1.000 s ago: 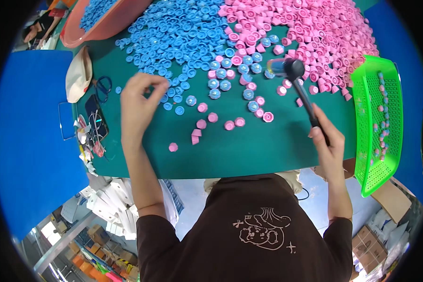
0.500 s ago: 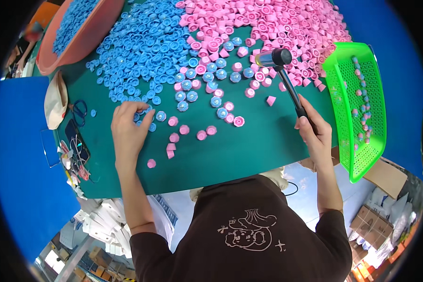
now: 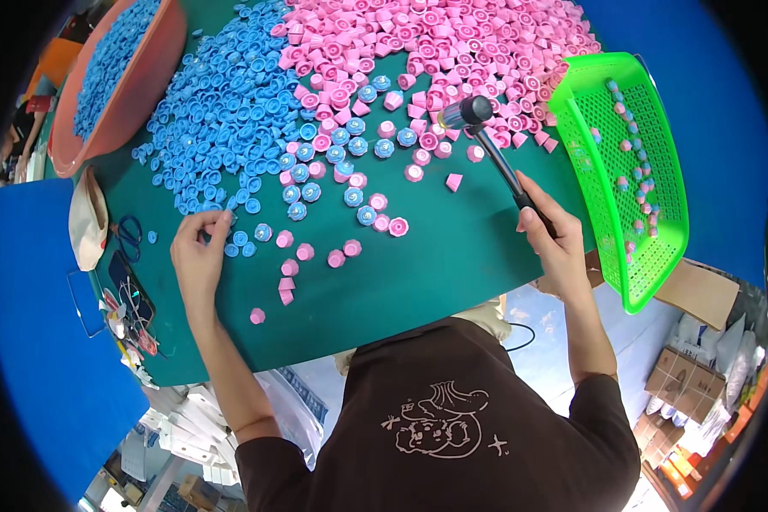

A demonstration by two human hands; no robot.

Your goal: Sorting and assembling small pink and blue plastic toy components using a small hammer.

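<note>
My left hand [image 3: 198, 256] is closed in a pinch at the near edge of a heap of blue caps [image 3: 222, 115]. Whatever is between its fingertips is too small and hidden to make out. Just right of those fingers lie a few loose blue caps [image 3: 241, 238]. My right hand [image 3: 555, 239] grips the dark handle of a small mallet [image 3: 505, 162], its head raised over the table with a black face and a yellowish one. Pink cup-shaped pieces [image 3: 305, 252] stand scattered between the hands. Several assembled blue-topped pink pieces [image 3: 353, 196] sit in loose rows farther back.
A large heap of pink cups [image 3: 452, 43] covers the far side of the green table [image 3: 418, 282]. An orange-pink basin [image 3: 149, 94] of blue caps stands far left. At right is a green basket [image 3: 584, 183] holding some assembled pieces. Scissors [image 3: 128, 239] and a phone [image 3: 132, 286] lie left.
My left hand has drawn back leftward, uncovering the small group of blue caps beside it. The right hand still holds the mallet raised. The whole view has shifted slightly.
</note>
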